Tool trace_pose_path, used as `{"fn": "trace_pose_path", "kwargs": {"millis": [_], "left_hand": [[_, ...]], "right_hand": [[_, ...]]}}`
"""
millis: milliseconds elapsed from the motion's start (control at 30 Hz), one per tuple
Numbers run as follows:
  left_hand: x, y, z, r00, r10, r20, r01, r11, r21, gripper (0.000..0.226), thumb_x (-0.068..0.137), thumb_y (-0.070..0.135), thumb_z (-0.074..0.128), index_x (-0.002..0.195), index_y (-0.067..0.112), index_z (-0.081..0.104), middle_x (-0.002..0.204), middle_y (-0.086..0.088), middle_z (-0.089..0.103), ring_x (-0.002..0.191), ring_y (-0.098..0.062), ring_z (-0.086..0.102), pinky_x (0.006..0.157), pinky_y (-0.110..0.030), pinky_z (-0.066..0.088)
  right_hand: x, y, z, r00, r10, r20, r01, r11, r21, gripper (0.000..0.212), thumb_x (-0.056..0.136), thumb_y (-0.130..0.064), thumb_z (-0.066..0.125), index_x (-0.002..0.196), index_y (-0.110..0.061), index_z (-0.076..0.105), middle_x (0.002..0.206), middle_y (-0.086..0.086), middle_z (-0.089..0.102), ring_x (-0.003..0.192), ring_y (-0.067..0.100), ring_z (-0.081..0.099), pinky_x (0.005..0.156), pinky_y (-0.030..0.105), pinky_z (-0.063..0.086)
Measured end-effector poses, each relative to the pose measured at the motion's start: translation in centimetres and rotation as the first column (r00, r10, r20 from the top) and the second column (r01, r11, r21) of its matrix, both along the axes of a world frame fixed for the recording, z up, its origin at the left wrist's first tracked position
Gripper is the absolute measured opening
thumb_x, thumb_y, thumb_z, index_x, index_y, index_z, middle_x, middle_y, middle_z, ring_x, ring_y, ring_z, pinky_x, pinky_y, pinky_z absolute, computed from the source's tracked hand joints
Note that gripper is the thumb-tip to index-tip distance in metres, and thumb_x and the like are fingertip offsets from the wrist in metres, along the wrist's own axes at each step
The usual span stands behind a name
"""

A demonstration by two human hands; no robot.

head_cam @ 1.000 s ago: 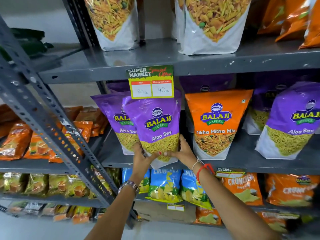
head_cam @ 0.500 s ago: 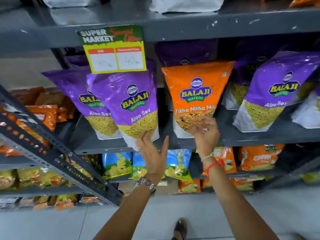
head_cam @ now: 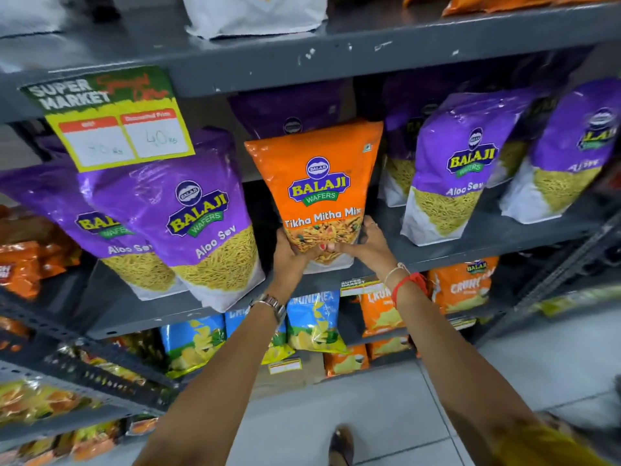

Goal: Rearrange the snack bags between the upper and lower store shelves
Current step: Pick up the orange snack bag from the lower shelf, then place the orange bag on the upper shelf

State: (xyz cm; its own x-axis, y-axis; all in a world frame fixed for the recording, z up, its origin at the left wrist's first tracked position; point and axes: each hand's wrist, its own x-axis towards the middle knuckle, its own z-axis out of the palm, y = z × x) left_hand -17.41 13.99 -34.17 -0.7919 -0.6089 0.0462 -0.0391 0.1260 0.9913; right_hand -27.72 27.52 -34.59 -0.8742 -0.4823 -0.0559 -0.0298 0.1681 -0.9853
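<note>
Tikha Mitha Mix bag (head_cam: 319,183) stood gripped at its base, left hand (head_cam: 290,252) at seven o'clock, right hand (head_cam: 368,245) at five.

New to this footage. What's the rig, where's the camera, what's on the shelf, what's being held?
There is no robot here: a person works with two bare hands. The single view comes from a wide-angle camera worn on the head, looking forward and down. The left hand and right hand grip the bottom of an orange Tikha Mitha Mix bag, one on each side. It stands on a grey metal shelf between purple Aloo Sev bags. A yellow price tag hangs from the shelf above. Blue and orange Crunchex bags fill the shelf below.
</note>
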Motion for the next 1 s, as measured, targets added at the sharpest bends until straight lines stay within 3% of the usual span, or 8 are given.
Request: {"fn": "trace_pose_path", "kwargs": {"millis": [233, 333, 500, 667, 733, 800, 900, 1000], "left_hand": [[4.7, 2.3, 0.8, 0.998, -0.025, -0.053, 0.023, 0.999, -0.039, 0.064, 0.069, 0.015, 0.078, 0.119, 0.027, 0.040, 0.111, 0.012, 0.060, 0.102, 0.000, 0.059, 0.090, -0.029, 0.049], [7.9, 2.8, 2.5, 0.997, -0.031, -0.075, 0.024, 0.995, -0.098, 0.071, 0.068, 0.019, 0.079, 0.127, 0.023, 0.039, 0.119, 0.004, 0.060, 0.111, -0.012, 0.059, 0.091, -0.033, 0.050], [14.4, 3.6, 8.1, 0.992, -0.002, -0.125, -0.029, 0.968, -0.249, 0.058, 0.060, 0.040, 0.077, 0.110, 0.046, 0.048, 0.101, 0.029, 0.065, 0.094, 0.010, 0.061, 0.076, -0.012, 0.050], [19.2, 2.5, 15.4, 0.977, 0.082, -0.198, -0.165, 0.879, -0.448, 0.047, 0.063, 0.049, 0.070, 0.104, 0.045, 0.048, 0.092, 0.032, 0.062, 0.084, 0.017, 0.058, 0.070, -0.007, 0.045], [20.7, 1.6, 18.6, 0.965, 0.124, -0.231, -0.226, 0.843, -0.488, 0.045, 0.060, 0.055, 0.068, 0.100, 0.048, 0.048, 0.092, 0.033, 0.062, 0.084, 0.019, 0.057, 0.069, -0.004, 0.043], [21.9, 0.4, 21.7, 0.955, 0.161, -0.249, -0.270, 0.820, -0.505, 0.051, 0.055, 0.063, 0.065, 0.101, 0.046, 0.051, 0.097, 0.026, 0.065, 0.090, 0.011, 0.060, 0.078, -0.012, 0.047], [23.1, -1.9, 26.2, 0.939, 0.206, -0.275, -0.325, 0.791, -0.517, 0.053, 0.053, 0.063, 0.065, 0.100, 0.041, 0.053, 0.101, 0.012, 0.068, 0.099, -0.012, 0.064, 0.091, -0.040, 0.050], [23.8, -4.9, 30.1, 0.928, 0.253, -0.274, -0.369, 0.738, -0.566, 0.060, 0.051, 0.069, 0.062, 0.102, 0.038, 0.053, 0.103, 0.010, 0.068, 0.101, -0.018, 0.064, 0.092, -0.043, 0.050]], "right_hand": [[5.2, 2.7, 1.6, 0.995, -0.065, -0.071, 0.058, 0.994, -0.098, 0.067, 0.054, -0.019, 0.090, 0.112, -0.010, 0.057, 0.114, 0.014, 0.068, 0.108, 0.026, 0.065, 0.094, 0.054, 0.051], [8.7, 4.2, 3.4, 0.992, -0.067, -0.106, 0.044, 0.978, -0.205, 0.062, 0.048, -0.029, 0.092, 0.102, -0.024, 0.061, 0.103, 0.003, 0.072, 0.099, 0.017, 0.069, 0.089, 0.050, 0.056], [14.6, 5.2, 8.1, 0.974, -0.096, -0.204, 0.056, 0.980, -0.191, 0.069, 0.040, -0.053, 0.088, 0.101, -0.032, 0.062, 0.097, -0.007, 0.075, 0.092, 0.013, 0.070, 0.079, 0.039, 0.059], [18.1, 3.8, 15.2, 0.943, -0.074, -0.324, -0.001, 0.974, -0.226, 0.074, 0.037, -0.062, 0.084, 0.101, -0.034, 0.061, 0.095, -0.010, 0.074, 0.091, 0.010, 0.069, 0.082, 0.043, 0.057], [18.9, 2.5, 18.4, 0.928, -0.058, -0.367, -0.030, 0.973, -0.229, 0.077, 0.033, -0.068, 0.080, 0.100, -0.035, 0.060, 0.093, -0.014, 0.072, 0.089, 0.003, 0.066, 0.080, 0.036, 0.056], [19.4, 0.8, 21.6, 0.910, -0.037, -0.412, -0.068, 0.969, -0.237, 0.074, 0.032, -0.070, 0.078, 0.096, -0.039, 0.059, 0.087, -0.019, 0.071, 0.083, -0.008, 0.063, 0.074, 0.028, 0.054], [20.1, -2.2, 26.0, 0.879, -0.029, -0.475, -0.105, 0.962, -0.253, 0.072, 0.033, -0.070, 0.077, 0.095, -0.038, 0.061, 0.081, -0.023, 0.071, 0.079, -0.007, 0.065, 0.072, 0.027, 0.054], [20.2, -5.6, 30.1, 0.849, -0.015, -0.529, -0.131, 0.963, -0.237, 0.081, 0.033, -0.074, 0.073, 0.100, -0.031, 0.063, 0.091, -0.013, 0.074, 0.088, 0.008, 0.068, 0.077, 0.031, 0.054]]}}
